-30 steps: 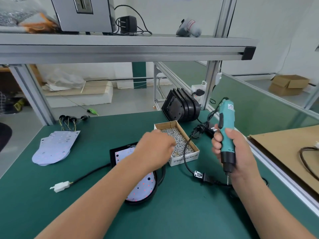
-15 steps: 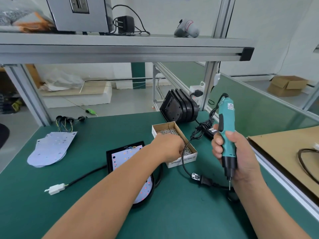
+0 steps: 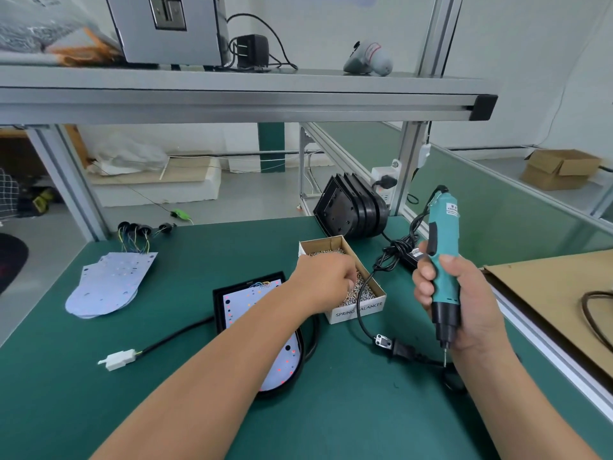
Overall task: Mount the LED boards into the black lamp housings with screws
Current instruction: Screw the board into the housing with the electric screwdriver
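The step in hand is judged to be the fetching of a screw. The left hand (image 3: 323,280) is placed in the cardboard box (image 3: 360,310) of screws (image 3: 365,293), just right of the work. Its fingers are curled down among the screws, and whether one is pinched cannot be told. The electric screwdriver (image 3: 442,234) is held upright in the right hand (image 3: 464,300), right of the box. The fingers are wrapped round its teal body and the bit is pointed down. The LED board (image 3: 245,302) is seen lying inside a black lamp housing (image 3: 219,303) at the near middle, partly hidden by the left forearm. More housings (image 3: 351,210) are stacked at the far side, and spare boards (image 3: 109,283) are piled at the left. Next, a single screw is to be carried left to a hole in the board and stood upright, and the bit is to be brought onto it without the screw being tipped
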Demonstrator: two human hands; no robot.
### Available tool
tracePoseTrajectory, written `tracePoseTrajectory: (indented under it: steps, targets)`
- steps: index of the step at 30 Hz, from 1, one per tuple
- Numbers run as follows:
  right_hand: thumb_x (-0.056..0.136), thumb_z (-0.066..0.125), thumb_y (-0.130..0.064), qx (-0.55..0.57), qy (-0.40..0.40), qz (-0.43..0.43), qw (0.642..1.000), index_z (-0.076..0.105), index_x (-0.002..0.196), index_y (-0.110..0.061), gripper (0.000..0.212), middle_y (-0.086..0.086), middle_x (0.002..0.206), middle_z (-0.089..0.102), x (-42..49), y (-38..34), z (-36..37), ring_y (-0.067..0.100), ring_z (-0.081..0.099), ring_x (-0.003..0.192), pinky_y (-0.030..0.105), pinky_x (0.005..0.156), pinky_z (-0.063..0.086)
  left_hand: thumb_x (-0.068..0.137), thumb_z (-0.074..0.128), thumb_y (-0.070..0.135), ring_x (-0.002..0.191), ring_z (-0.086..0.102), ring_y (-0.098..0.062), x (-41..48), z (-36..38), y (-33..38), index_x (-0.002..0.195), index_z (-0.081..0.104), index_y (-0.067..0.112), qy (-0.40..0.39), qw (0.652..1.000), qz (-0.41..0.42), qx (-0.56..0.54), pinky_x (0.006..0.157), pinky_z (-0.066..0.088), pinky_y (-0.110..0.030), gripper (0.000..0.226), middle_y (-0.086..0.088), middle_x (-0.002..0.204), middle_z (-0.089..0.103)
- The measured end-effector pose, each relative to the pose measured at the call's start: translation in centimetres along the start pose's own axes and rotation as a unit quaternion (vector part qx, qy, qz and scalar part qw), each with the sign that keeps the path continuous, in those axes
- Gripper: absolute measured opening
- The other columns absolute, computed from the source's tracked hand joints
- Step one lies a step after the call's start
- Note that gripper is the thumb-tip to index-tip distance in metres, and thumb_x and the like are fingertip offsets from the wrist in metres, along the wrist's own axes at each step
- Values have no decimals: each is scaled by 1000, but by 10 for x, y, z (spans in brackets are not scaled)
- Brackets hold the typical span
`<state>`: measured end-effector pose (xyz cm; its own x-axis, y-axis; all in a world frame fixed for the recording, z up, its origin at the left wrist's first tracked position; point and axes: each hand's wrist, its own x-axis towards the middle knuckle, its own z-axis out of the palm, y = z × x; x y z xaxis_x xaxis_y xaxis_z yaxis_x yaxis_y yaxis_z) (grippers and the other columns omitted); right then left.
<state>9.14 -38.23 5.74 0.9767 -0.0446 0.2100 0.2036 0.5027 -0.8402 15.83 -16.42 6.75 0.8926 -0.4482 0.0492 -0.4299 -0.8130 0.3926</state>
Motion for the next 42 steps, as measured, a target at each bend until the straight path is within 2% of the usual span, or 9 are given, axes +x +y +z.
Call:
tracePoseTrajectory:
  steps: [4,6,12,15,19,27,33,37,42]
  targets:
    - [102,42,-18,-6,14,-2,1000,58,116,-11,23,2,79,51,0,2,1,13,46,60,22,49,44,102,60,15,88,64,-20,-6,-12,-1,97,71,16,24,989,-31,-145,86,54,-38,13,7,91,67]
    - [100,43,-18,-3,15,0,1000,57,116,-11,22,2,79,50,-1,2,2,13,46,60,22,49,44,102,63,11,76,59,-20,-13,-22,-2,94,71,12,46,955,-66,-287,78,54,-34,12,-1,84,65]
    - [100,47,-25,5,28,0,1000,57,109,-12,18,2,74,47,-3,3,15,13,45,57,22,46,42,107,58,5,69,56,-13,-59,-48,-23,99,63,6,7,701,-120,-703,70,63,-30,10,-5,81,62]
    - [107,46,-31,11,42,9,999,59,102,-15,22,0,71,46,-6,8,30,14,45,55,23,45,42,103,57,4,72,53,-15,-87,-46,-34,97,62,5,-10,590,-140,-795,68,62,-29,8,-8,84,60]
    - [107,48,-32,33,46,30,998,58,100,-14,22,0,70,47,-6,15,53,13,47,54,22,45,43,91,62,5,74,52,-18,-116,-42,-42,93,60,4,-16,491,-162,-856,67,59,-26,3,-11,85,58]
    - [104,57,-35,81,59,40,994,56,102,-15,20,0,73,50,0,31,104,14,50,58,23,49,47,93,52,6,69,47,-18,-150,-40,-56,89,55,7,-45,452,-187,-871,50,41,-23,5,-8,87,54]
    - [104,63,-23,183,95,14,978,58,103,-13,12,2,81,62,13,38,150,16,61,70,26,62,57,94,55,6,65,46,-16,-156,-35,-60,92,54,8,-28,486,-180,-855,46,36,-20,3,-10,88,59]
    - [98,64,-14,210,83,5,974,57,94,-14,8,2,80,62,17,39,167,17,60,68,27,61,54,93,56,6,65,45,-16,-159,-32,-65,90,55,8,-24,491,-182,-852,44,36,-20,4,-12,90,61]
    - [94,71,-36,226,77,14,971,54,87,-22,23,-3,74,52,11,54,162,11,48,57,21,52,44,96,57,2,63,48,-13,-161,-29,-66,88,56,7,5,518,-183,-836,44,36,-18,10,-16,97,69]
